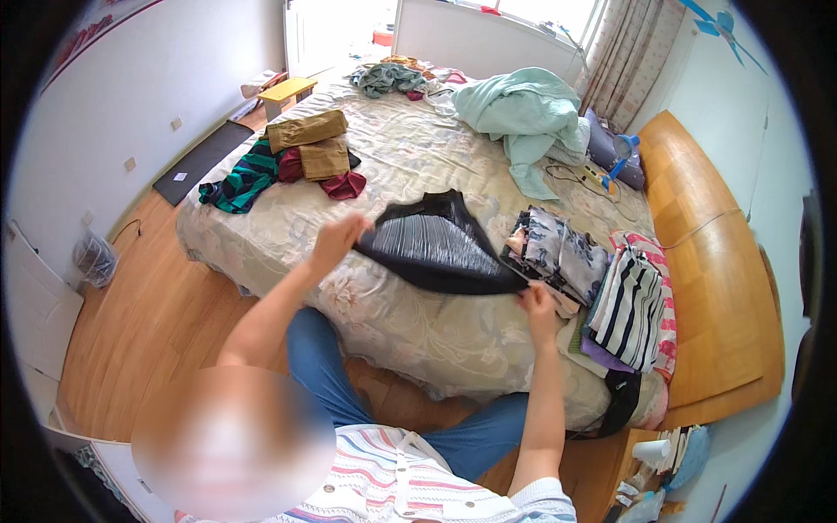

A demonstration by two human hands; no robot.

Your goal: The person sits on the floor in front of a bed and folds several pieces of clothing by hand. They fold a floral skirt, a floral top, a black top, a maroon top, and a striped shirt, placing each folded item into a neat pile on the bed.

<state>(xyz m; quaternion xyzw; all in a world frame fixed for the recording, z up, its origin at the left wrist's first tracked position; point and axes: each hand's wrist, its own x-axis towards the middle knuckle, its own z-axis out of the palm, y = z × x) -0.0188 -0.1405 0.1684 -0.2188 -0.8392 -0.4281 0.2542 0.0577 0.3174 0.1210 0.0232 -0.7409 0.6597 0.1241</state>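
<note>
A black garment with a grey-and-white streaked panel (435, 243) is stretched between my hands above the near part of the bed. My left hand (341, 240) grips its left edge, and my right hand (537, 301) pinches its lower right corner. Just right of the garment lie folded patterned clothes (565, 252), with a folded black-and-white striped garment (629, 307) on a stack beyond them. Brown folded trousers (307, 131), a green-and-navy striped garment (245, 180) and dark red cloth (344, 185) lie on the bed at the upper left.
A light green blanket (523, 104) is bunched near the wooden headboard (700, 261), beside a power strip (592, 176) with cables and a blue desk lamp (624, 147). More crumpled clothes (389, 78) lie at the bed's far end. A yellow stool (288, 89) stands past the left edge.
</note>
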